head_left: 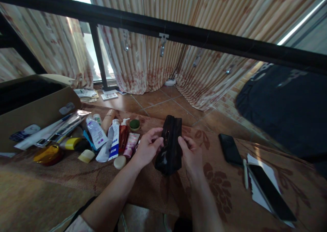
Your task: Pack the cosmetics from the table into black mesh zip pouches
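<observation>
A black zippered pouch (169,150) stands on the brown patterned cloth straight ahead of me, between both hands. On its left side, my left hand (149,146) is closed, thumb and fingers pinching the pouch near its upper edge. The fingers of my right hand (190,153) are closed on the opposite edge. Left of the pouch lie a pink tube (131,144), a red pump bottle (124,134), a white and blue tube (114,140) and a clear bottle with purple print (96,132). A round pale item (120,162) sits near my left forearm.
A cardboard box (51,109) with dark contents stands at the far left. On the right lie a black phone (230,149), a white pen (245,174) and a dark tablet-like device (272,192) on paper. A dark rail (189,32) crosses before the curtains.
</observation>
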`<action>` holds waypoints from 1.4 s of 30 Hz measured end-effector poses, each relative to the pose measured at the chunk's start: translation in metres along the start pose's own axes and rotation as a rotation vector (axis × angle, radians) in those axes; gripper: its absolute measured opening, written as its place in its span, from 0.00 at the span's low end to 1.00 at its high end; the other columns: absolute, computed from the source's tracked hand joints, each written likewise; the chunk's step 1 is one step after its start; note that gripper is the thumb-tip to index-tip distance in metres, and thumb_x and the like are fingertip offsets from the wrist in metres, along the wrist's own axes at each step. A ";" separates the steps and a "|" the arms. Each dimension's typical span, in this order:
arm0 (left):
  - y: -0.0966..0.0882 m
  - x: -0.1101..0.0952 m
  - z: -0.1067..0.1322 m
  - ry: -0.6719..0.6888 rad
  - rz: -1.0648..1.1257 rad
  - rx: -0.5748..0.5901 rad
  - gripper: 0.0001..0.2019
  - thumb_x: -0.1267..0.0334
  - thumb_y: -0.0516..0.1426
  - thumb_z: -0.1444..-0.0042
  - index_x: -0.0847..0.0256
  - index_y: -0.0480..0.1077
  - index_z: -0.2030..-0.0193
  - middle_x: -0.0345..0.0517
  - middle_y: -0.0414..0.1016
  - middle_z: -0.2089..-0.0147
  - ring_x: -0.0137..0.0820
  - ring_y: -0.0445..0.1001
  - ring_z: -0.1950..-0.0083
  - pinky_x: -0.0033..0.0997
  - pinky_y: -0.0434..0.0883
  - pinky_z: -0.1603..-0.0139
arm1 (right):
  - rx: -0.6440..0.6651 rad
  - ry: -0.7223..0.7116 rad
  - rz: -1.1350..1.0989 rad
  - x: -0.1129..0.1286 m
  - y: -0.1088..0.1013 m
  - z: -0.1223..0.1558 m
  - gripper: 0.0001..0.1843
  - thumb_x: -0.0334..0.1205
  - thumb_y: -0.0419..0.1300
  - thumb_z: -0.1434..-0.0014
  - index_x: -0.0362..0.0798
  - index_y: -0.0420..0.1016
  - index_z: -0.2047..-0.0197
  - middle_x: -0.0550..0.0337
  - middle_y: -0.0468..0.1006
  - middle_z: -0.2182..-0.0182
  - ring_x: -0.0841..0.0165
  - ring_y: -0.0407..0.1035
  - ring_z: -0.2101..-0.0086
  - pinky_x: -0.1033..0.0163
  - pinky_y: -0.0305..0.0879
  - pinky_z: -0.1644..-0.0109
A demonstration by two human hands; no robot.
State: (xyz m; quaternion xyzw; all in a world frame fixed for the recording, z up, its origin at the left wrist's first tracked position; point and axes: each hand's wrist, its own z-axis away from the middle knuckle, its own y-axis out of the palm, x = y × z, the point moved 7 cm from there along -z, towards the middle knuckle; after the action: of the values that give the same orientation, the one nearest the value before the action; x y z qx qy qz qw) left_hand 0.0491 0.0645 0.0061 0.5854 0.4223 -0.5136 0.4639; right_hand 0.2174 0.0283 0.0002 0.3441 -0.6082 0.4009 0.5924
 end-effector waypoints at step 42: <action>-0.002 -0.001 0.002 -0.090 -0.043 0.052 0.25 0.56 0.64 0.53 0.64 0.70 0.49 0.38 0.74 0.73 0.27 0.69 0.72 0.26 0.65 0.69 | -0.005 -0.076 0.113 -0.004 0.006 -0.006 0.18 0.51 0.62 0.48 0.46 0.78 0.60 0.58 0.80 0.70 0.68 0.72 0.72 0.64 0.67 0.66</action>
State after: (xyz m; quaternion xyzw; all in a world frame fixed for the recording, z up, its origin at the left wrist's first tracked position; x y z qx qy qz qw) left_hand 0.0472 0.0631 0.0069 0.5644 0.4001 -0.5601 0.4557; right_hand 0.2152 0.0356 -0.0041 0.3226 -0.6499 0.4189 0.5460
